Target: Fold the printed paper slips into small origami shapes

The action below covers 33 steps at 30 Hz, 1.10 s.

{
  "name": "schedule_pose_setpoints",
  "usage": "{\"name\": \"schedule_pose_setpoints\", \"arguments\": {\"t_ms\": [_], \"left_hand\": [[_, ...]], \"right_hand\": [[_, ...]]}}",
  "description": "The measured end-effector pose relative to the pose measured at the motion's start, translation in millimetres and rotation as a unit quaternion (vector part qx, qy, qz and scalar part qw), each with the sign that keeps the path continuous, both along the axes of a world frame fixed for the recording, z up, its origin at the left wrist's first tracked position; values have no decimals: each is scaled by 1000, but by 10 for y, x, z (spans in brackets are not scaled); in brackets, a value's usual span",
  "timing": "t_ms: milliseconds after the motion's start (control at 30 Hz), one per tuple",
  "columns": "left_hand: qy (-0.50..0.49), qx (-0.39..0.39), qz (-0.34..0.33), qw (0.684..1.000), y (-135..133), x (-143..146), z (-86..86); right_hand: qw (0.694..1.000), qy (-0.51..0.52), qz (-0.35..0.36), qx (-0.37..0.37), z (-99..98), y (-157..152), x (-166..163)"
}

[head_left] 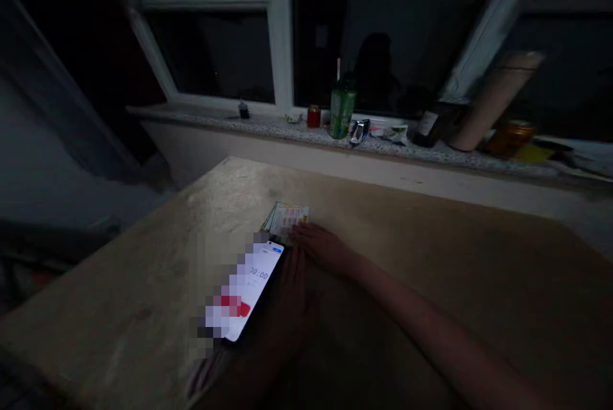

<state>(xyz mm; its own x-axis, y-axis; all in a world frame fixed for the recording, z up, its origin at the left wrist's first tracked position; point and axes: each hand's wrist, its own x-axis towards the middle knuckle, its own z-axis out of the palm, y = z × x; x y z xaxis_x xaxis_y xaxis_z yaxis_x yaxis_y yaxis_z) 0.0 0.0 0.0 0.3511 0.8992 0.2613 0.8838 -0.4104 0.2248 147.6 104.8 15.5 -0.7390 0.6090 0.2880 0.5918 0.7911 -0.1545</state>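
Left forearm [244,375] at bottom edge, very dark, running up to the left hand [286,301]. Fingers of that hand extended, lying along the right long edge of a lit phone [253,285]; whether they grip it, cannot tell (too much shadow). Phone lies at a slant over the table [431,237], screen up, reading 00:00, its left side blurred into blocks.

Right forearm [431,320] enters from lower right. Right hand [328,249] flat, palm down, fingers stretched out and close together, tips at the near right corner of a small fanned stack of printed cards [287,215]. Stack sits just beyond the phone's top end, well inside the table's edges.

Room: broad tabletop right of the right forearm; more between phone and slanting left edge. Far edge meets the wall below the windowsill [191,117], which carries a green container [341,113] and red jar [313,117].
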Motion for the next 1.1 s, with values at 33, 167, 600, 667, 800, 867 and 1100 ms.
{"name": "schedule_pose_setpoints", "arguments": {"t_ms": [33,167,600,667,800,867,1100], "left_hand": [[-7,3,-4,1000,4,4,4],[-23,11,-9,1000,21,17,2],[-21,44,-46,998,2,42,71],[-12,50,-53,997,1,47,61],[5,53,-83,995,3,65,58],[19,52,-101,993,2,87,84],[98,65,-214,970,-64,260,240]], "right_hand": [[1000,-1,2,0,-5,11,8],[1000,0,2,3,-14,37,15],[1000,-11,4,23,13,-121,347],[999,-17,3,30,-25,-199,483],[996,-25,-12,88,-87,-415,734],[995,-25,-9,95,-107,-541,843],[999,-13,-44,29,-59,-1028,1203]]}}
